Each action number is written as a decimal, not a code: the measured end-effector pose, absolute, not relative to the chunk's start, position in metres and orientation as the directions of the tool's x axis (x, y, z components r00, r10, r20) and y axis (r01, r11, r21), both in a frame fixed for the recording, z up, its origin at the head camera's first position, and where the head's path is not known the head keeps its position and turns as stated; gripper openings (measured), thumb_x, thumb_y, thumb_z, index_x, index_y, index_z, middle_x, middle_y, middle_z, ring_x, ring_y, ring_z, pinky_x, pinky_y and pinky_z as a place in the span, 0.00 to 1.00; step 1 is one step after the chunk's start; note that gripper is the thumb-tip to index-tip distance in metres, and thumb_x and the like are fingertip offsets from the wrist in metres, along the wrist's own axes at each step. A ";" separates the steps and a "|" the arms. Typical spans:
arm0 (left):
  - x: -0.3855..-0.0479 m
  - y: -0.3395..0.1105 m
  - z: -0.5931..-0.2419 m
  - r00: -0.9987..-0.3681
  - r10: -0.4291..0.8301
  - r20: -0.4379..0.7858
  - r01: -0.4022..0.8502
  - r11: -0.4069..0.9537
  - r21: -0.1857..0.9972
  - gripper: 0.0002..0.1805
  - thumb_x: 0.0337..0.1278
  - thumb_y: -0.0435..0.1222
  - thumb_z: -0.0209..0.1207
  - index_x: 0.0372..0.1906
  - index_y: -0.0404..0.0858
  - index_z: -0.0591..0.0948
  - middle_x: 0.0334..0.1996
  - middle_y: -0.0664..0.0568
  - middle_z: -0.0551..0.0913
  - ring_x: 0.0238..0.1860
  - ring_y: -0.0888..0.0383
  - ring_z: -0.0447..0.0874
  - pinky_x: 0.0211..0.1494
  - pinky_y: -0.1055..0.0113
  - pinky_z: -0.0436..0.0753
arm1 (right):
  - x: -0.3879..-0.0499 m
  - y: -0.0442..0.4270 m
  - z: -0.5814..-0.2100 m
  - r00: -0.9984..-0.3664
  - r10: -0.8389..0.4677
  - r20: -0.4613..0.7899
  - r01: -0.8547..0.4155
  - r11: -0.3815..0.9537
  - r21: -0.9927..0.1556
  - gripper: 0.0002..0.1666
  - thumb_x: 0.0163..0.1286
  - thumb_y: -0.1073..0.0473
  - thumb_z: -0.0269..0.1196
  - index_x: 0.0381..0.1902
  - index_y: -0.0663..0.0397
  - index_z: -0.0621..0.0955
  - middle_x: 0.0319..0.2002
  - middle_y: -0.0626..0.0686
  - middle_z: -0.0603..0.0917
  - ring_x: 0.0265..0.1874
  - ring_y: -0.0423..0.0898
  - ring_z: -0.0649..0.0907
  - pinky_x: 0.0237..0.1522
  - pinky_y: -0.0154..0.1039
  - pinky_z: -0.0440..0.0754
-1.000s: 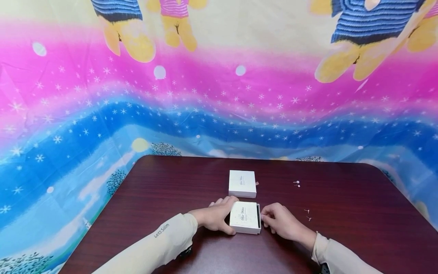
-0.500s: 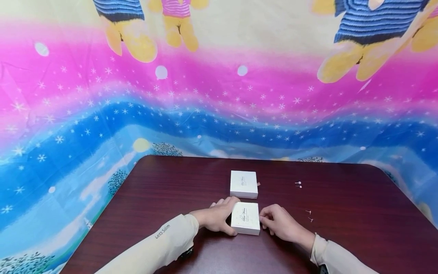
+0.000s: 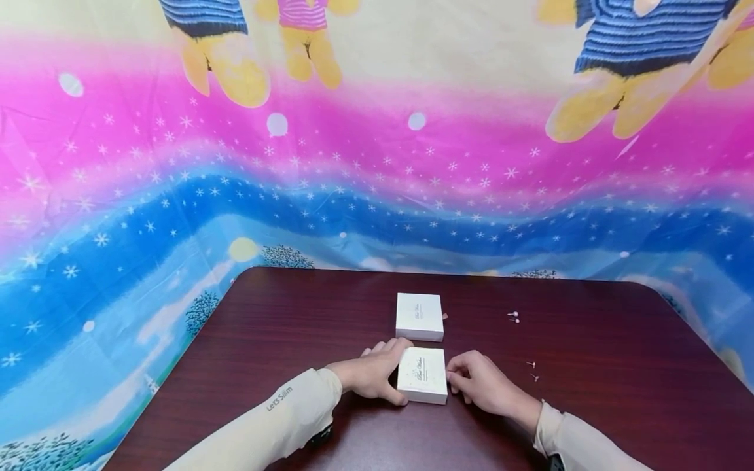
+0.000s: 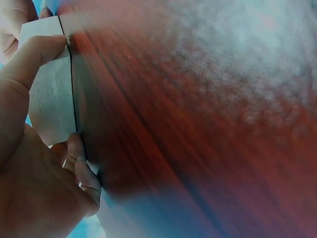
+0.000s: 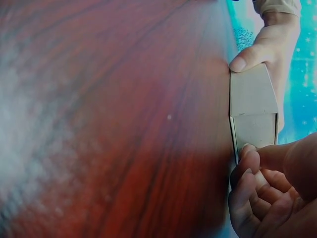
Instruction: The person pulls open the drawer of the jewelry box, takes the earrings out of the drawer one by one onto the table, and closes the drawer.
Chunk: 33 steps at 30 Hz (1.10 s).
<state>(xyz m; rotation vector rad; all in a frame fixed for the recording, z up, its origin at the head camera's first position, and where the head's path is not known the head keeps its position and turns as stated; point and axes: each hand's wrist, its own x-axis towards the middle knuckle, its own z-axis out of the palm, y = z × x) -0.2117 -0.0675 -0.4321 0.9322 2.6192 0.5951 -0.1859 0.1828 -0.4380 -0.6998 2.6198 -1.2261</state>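
A small white gift box (image 3: 422, 374) with dark lettering lies on the table, its drawer flush in its sleeve. My left hand (image 3: 372, 375) grips the box from the left, thumb at the near corner and fingers at the far side. At the box's right end sits my right hand (image 3: 485, 384), fingers curled. In the right wrist view, its thumb and index fingertip meet against the end face of the box (image 5: 253, 91); any tab pinched between them is hidden. The left wrist view shows the left thumb pressing the side of the box (image 4: 52, 99).
Just behind lies a second white box (image 3: 419, 314) with a small tab (image 3: 445, 316) on its right. Toward the right are two pearl stud earrings (image 3: 515, 314) and, nearer, two small studs (image 3: 535, 376). The dark red wooden table (image 3: 306, 307) meets a printed cloth backdrop (image 3: 377, 163).
One second ago the drawer stuck out of the sleeve's right end; the right hand has moved slightly left and the drawer is now in. The left hand keeps its grip.
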 end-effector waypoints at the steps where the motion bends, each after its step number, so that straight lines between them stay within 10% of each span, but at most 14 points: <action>1: -0.212 -0.067 -0.432 -0.745 0.653 -0.135 0.531 0.703 0.473 0.46 0.42 0.47 0.76 0.65 0.47 0.63 0.54 0.58 0.72 0.49 0.61 0.66 0.48 0.69 0.64 | -0.186 0.183 -0.438 -0.877 -0.479 0.048 -0.344 0.553 -0.759 0.12 0.72 0.67 0.59 0.27 0.55 0.82 0.18 0.50 0.82 0.11 0.34 0.73 0.16 0.33 0.75; 33: -0.208 -0.068 -0.436 -0.772 0.627 -0.104 0.525 0.721 0.452 0.54 0.42 0.49 0.76 0.74 0.46 0.58 0.61 0.54 0.73 0.54 0.59 0.69 0.52 0.68 0.67 | -0.187 0.184 -0.437 -0.885 -0.465 0.018 -0.328 0.597 -0.732 0.11 0.72 0.65 0.59 0.30 0.52 0.84 0.19 0.48 0.81 0.11 0.35 0.74 0.17 0.35 0.76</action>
